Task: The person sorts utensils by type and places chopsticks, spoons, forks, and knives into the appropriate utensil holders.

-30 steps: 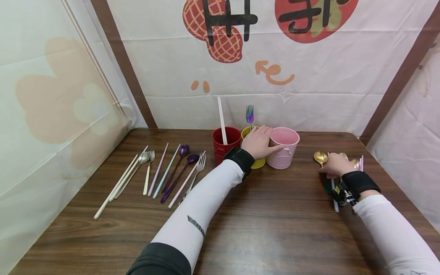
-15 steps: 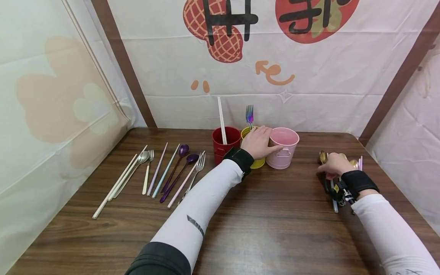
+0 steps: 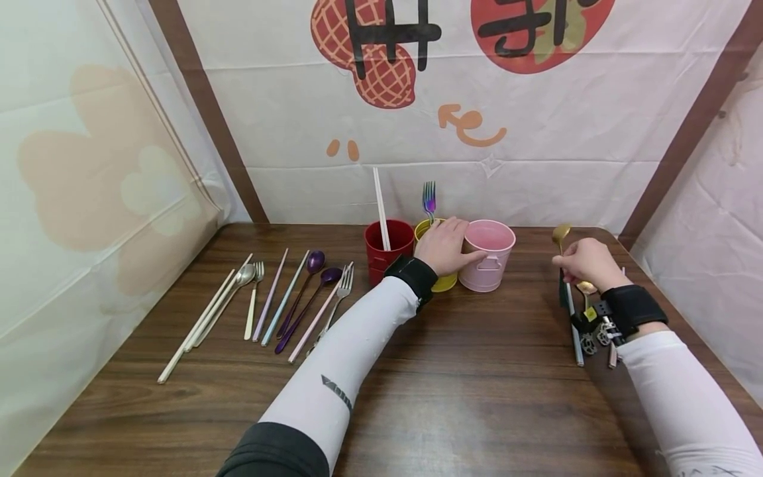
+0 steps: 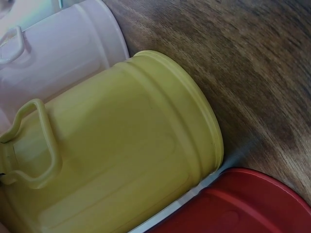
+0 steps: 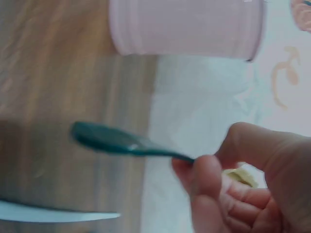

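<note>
My right hand (image 3: 590,262) pinches a spoon with a gold bowl (image 3: 560,233) and a dark green handle, lifted at the right of the table. In the right wrist view the green handle (image 5: 109,138) sticks out past the fingertips, and part of the gold bowl (image 5: 241,176) shows behind the fingers. My left hand (image 3: 440,248) rests over the rim of a yellow bucket (image 3: 444,283), its thumb stretched toward the pink bucket (image 3: 487,264). The yellow bucket holds a rainbow-coloured fork (image 3: 429,199). The left wrist view shows the yellow bucket's side and handle, but hardly any of the hand.
A red bucket (image 3: 389,255) with white chopsticks (image 3: 381,209) stands left of the yellow one. On the left lie chopsticks, silver forks, a silver spoon (image 3: 245,274) and purple spoons (image 3: 315,262). Below my right hand lie a blue chopstick (image 3: 575,334) and another gold spoon (image 3: 587,289).
My right hand has picked up the gold and green spoon from the pile on the right and raised it a little. The left hand has stayed on the yellow bucket.
</note>
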`<state>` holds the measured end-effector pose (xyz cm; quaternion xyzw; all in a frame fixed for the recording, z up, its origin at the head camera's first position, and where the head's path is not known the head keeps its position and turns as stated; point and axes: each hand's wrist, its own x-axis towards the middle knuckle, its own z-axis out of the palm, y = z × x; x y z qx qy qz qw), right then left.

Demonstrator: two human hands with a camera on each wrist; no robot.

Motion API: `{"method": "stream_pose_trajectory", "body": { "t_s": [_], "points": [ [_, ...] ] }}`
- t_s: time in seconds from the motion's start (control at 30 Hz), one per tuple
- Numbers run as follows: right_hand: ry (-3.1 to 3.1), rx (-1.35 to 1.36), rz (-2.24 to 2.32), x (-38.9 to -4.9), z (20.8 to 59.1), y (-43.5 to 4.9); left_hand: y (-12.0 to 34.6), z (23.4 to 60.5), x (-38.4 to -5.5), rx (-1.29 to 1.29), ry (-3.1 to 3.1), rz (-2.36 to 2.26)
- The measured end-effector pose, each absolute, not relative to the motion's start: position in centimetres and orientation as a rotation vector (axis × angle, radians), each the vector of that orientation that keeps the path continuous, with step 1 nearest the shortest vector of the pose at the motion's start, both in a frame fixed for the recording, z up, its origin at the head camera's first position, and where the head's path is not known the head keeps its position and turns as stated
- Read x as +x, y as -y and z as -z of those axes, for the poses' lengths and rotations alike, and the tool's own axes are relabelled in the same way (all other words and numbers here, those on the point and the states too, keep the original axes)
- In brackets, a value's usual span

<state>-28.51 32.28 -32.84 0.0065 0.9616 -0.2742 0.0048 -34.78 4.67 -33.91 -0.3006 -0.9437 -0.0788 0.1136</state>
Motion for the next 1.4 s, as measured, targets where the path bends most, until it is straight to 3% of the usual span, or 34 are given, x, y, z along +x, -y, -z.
{"method": "stream_pose_trajectory", "body": {
  "t_s": [0.8, 1.13, 1.4],
  "points": [
    [-3.553, -0.215, 1.399, -27.7, 26.7, -27.6, -4.6, 33.9, -34.7, -0.879, 2.775, 0.263],
    [-3.572, -0.316, 1.663, -28.4, 25.8, -25.9, -4.6, 33.6, -34.5, -0.873, 2.777, 0.252],
    [-3.516, -0.404, 1.695, -29.6, 27.1, -24.6, -4.6, 33.5, -34.3, -0.871, 2.785, 0.27]
  ]
}}
